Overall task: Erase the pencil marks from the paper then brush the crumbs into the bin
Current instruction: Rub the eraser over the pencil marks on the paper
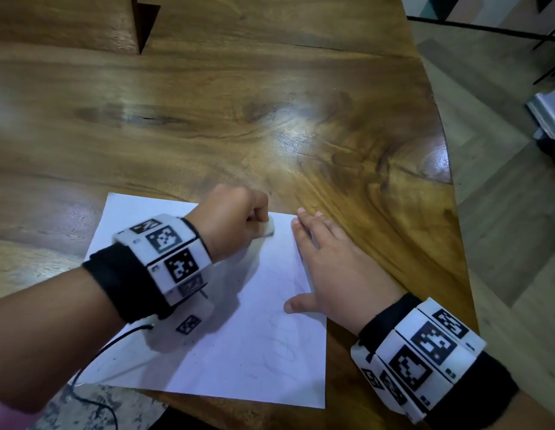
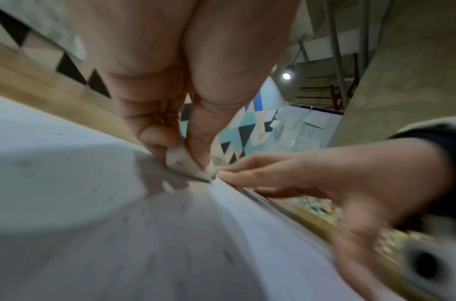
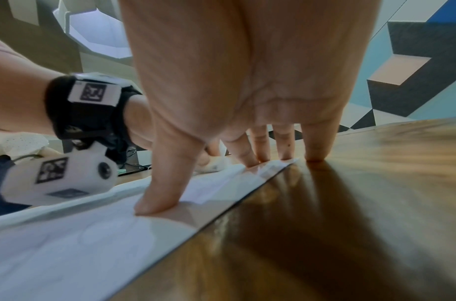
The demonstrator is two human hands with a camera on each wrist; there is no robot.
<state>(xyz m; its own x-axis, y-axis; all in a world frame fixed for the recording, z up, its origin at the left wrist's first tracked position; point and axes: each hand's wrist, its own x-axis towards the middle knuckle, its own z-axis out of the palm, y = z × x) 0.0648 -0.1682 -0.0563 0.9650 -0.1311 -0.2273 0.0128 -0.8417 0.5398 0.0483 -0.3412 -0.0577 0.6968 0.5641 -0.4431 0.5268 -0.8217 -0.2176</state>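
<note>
A white sheet of paper (image 1: 239,346) with faint pencil lines lies at the near edge of the wooden table. My left hand (image 1: 236,221) pinches a white eraser (image 1: 268,229) with a dirty tip against the paper's far right part. The left wrist view shows the eraser (image 2: 188,164) held between thumb and fingers, its tip on the sheet (image 2: 67,183). My right hand (image 1: 329,268) lies flat with straight fingers on the paper's right edge. In the right wrist view, its thumb (image 3: 165,183) and fingertips press on the paper (image 3: 67,244). Dark crumbs dot the sheet.
The wooden table (image 1: 239,119) stretches far and left; its curved right edge (image 1: 450,181) drops to a grey floor. A grey object (image 1: 549,116) stands on the floor at far right. A black cable (image 1: 93,361) trails from my left wrist. No bin is in view.
</note>
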